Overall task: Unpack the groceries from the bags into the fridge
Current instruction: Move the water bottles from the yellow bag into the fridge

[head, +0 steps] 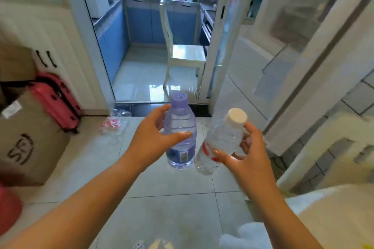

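We judge ourselves midway: left hand [153, 137] fingers wrap the purple-capped bottle [180, 135], right hand [245, 151] fingers clamp the white-capped bottle [220, 141], neither yet in the fridge [283, 46].

Straight ahead the tiled floor [174, 198] lies open up to the doorway, where a white chair [183, 54] stands in the right half of the opening, leaving a lane along the blue cabinets [115, 46] on the left. The open fridge door [269, 62] juts in from the right. On the left a cardboard box [30, 143] and a pink suitcase [57, 101] crowd the wall, with crumpled plastic bags [114, 125] loose on the floor just beside them.
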Motion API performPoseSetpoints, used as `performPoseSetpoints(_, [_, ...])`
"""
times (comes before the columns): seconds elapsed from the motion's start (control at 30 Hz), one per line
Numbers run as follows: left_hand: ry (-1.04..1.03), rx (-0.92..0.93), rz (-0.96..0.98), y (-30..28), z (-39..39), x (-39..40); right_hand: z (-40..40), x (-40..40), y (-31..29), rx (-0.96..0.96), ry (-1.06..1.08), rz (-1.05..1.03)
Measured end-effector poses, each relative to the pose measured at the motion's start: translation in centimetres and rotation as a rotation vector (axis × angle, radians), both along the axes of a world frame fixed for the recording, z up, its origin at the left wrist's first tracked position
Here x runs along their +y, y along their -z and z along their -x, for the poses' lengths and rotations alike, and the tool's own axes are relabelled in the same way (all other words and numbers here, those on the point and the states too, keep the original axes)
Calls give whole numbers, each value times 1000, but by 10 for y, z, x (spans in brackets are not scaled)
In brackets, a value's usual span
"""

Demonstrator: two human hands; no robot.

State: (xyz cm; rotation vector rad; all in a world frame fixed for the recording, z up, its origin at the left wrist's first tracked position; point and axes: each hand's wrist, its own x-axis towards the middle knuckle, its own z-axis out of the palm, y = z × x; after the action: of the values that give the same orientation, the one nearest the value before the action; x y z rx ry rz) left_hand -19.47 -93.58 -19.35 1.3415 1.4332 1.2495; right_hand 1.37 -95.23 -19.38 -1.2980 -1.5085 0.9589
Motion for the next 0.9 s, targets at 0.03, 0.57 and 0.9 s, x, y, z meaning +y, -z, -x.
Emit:
performPoseSetpoints(0.03, [-3,11,4,0,18,13,17,15,1,0,-15,4])
performPoseSetpoints(0.57, [105,15,-15,-10,101,268,100,264,-9,-37,173,-104])
performPoseSetpoints(0.9, [176,49,-164,-53,43,491,60,471,-34,3,309,-157])
